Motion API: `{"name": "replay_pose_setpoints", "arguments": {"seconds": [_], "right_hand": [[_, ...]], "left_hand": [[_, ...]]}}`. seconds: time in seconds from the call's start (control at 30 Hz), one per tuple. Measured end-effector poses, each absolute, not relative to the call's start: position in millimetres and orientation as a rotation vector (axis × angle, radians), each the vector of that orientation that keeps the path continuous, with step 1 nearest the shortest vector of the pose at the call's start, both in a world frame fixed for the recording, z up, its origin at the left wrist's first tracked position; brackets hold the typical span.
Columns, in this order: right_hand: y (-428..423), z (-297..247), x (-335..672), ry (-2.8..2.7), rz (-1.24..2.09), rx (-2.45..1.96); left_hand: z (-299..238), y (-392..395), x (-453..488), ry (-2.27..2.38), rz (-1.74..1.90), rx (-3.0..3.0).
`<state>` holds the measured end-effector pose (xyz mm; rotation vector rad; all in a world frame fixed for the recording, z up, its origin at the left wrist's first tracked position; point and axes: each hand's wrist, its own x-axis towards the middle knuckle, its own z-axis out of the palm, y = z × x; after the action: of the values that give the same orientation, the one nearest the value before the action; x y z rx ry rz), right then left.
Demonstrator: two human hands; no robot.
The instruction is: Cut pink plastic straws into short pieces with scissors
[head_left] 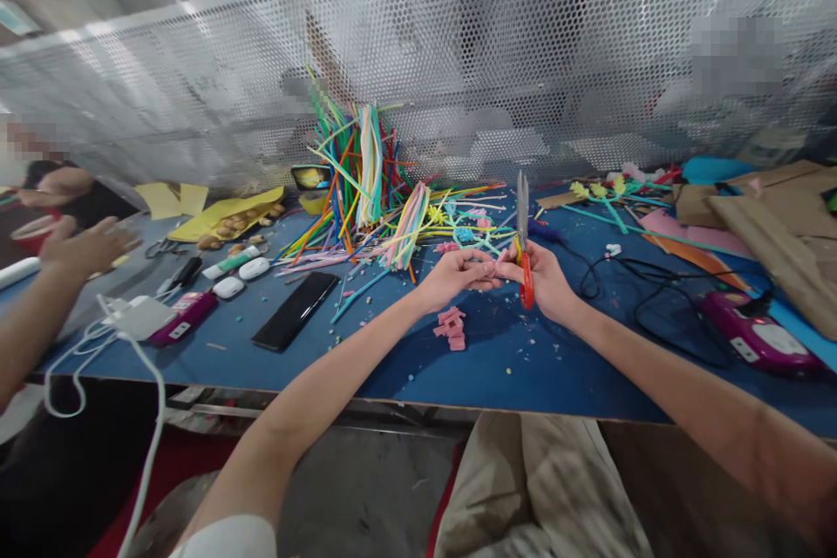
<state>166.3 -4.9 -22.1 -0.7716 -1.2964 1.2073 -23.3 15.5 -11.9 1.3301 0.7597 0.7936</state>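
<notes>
My left hand is closed in a pinch over the blue table, its fingertips meeting those of my right hand. Between the fingertips is a small pink piece, mostly covered by the fingers. Scissors with orange-red handles are held in my right hand, their blades pointing up and away from me. Just below my hands lies a small heap of cut pink pieces. Beyond them are a bundle of pastel pipe cleaners and finished-looking twisted shapes in blue and yellow.
A tall bunch of coloured pipe cleaners leans by the perforated metal screen. A black phone lies left. Purple power strips with cables sit on both sides. At far left another person's hand reaches over the table. Cardboard lies right.
</notes>
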Motion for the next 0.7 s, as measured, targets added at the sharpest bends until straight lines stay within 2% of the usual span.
{"name": "replay_pose_setpoints", "arguments": {"seconds": [0.7], "right_hand": [[0.4,-28.1,169.0,-1.324,1.122,-0.814]], "left_hand": [[-10.3,16.2,-24.1,0.802,0.783,1.394]]}}
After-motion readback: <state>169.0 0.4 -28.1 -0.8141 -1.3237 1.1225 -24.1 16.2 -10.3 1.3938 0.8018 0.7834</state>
